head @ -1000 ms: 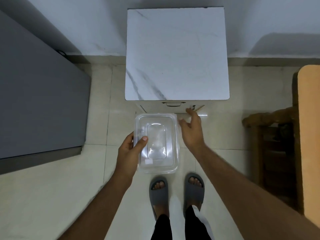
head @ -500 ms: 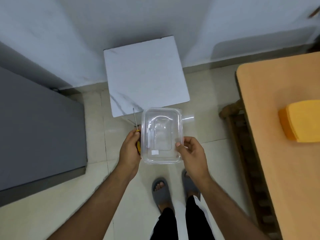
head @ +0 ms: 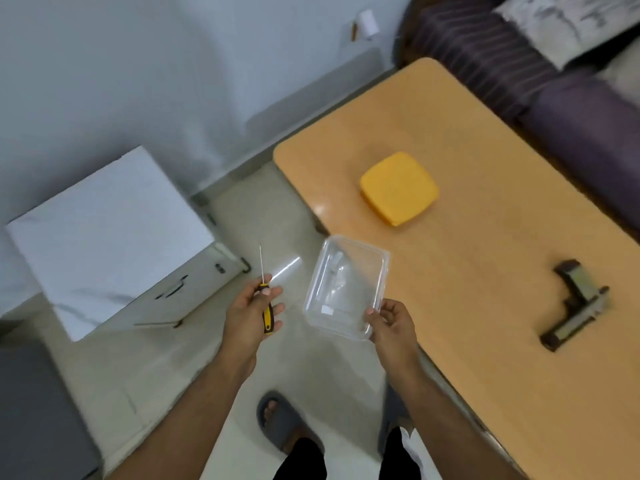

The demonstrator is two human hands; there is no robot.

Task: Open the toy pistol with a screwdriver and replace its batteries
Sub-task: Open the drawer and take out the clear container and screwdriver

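- Left hand [head: 250, 315], palm up, at about 7 o'clock from frame centre; fingers loosely curled round the screwdriver [head: 266, 306], yellow-black handle in the palm, thin shaft pointing to 12 o'clock.
- Right hand [head: 391, 323] at about 5 o'clock, thumb and fingers pinching the near corner of a clear plastic container [head: 346, 285], held tilted over the worktop edge; contents unclear.
- Both forearms reach up from the bottom edge, over the tiled floor [head: 166, 382].
- Toy pistol [head: 575, 306] lies flat on the orange worktop [head: 485, 220], at 3 o'clock from the right hand, well apart.
- Yellow box [head: 398, 187] at 12 o'clock on the worktop.
- White cabinet [head: 104, 237] at 9 o'clock.
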